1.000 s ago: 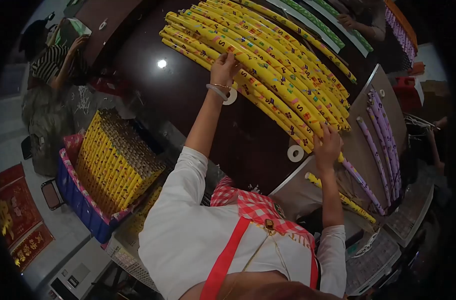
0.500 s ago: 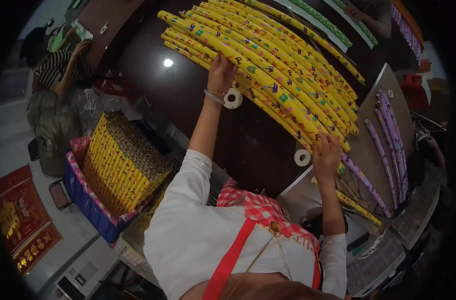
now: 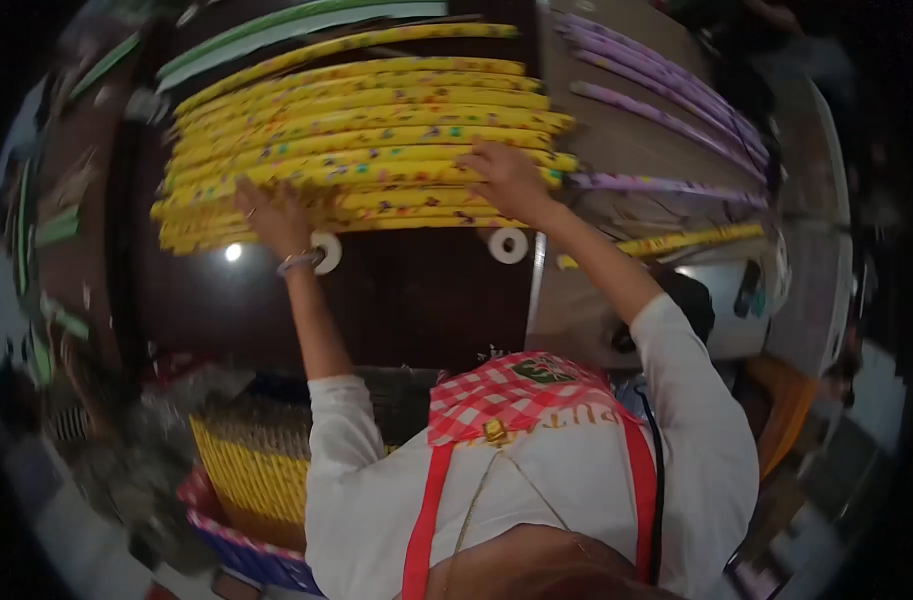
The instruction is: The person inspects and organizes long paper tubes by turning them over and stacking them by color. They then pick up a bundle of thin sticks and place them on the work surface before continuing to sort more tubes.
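Long yellow patterned rolls lie side by side in a pile on the dark table. My left hand rests on the near rolls toward their left part, its fingers spread. On the right end of the near rolls is my right hand, with its fingers bent over a yellow roll; blur hides whether they close on it. A white tape ring sits beside my left wrist, and another white tape ring lies below my right hand.
Purple rolls and one yellow roll lie on the right-hand table. Green strips are behind the pile. A blue bin of short yellow tubes stands at lower left. Another person's arm is at far left.
The view has turned, so the pile now runs nearly level across it. My left hand's fingers have spread on the rolls, and my right hand remains at their right end.
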Tool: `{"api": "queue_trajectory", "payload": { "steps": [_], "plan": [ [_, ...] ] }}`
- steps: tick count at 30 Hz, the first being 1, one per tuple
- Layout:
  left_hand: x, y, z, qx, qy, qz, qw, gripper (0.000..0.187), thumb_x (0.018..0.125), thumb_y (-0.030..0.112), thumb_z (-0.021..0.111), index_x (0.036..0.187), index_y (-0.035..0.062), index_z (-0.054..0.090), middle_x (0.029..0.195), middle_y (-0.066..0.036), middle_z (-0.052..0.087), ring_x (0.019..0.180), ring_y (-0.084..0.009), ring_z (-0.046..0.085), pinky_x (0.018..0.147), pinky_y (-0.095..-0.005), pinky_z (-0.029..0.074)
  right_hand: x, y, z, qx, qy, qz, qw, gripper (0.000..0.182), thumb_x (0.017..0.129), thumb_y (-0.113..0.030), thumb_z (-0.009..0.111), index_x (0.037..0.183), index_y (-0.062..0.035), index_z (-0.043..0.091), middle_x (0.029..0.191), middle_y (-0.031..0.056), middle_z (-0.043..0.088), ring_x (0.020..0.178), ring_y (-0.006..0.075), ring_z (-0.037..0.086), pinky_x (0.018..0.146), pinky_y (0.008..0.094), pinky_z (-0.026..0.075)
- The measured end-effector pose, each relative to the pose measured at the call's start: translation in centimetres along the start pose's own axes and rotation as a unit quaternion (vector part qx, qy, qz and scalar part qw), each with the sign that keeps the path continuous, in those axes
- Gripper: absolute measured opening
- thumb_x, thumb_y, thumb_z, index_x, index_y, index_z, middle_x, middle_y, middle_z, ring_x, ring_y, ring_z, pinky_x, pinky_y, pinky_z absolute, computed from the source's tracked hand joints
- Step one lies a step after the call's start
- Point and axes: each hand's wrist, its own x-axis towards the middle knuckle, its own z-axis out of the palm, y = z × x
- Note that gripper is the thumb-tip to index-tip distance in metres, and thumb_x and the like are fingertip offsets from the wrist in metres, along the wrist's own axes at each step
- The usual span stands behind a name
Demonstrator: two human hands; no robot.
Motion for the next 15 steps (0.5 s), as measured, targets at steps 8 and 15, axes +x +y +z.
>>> {"api": "queue_trajectory", "payload": {
  "steps": [8, 15],
  "plan": [
    [-0.5, -0.8, 3.5, 0.128, -0.121, 0.094, 0.980, 0.056, 0.088, 0.050, 0.029, 0.132, 0.0146, 0.030, 0.140, -0.008, 0.020, 0.128, -0.0350, 0.012, 0.099, -0.0485, 0.022, -7.9, 2.6, -2.3, -0.009, 0.190, 0.106, 0.976, 0.028, 0.080, -0.019, 0.057, 0.107, -0.0128, 0.055, 0.107, 0.0083, 0.049, 0.097, 0.0253, 0.049, 0.083, 0.0399, 0.038],
    [0.9, -0.8, 2.7, 0.159, -0.198, 0.066, 0.965, 0.063, 0.087, 0.055, 0.024, 0.133, 0.0125, 0.028, 0.141, -0.008, 0.017, 0.128, -0.0358, 0.014, 0.097, -0.0518, 0.021, -24.2, 10.9, -4.2, 0.040, 0.308, 0.456, 0.834, 0.030, 0.079, -0.028, 0.059, 0.097, -0.0042, 0.051, 0.087, 0.0127, 0.052, 0.078, 0.0271, 0.055, 0.064, 0.0354, 0.046]
  ]
}}
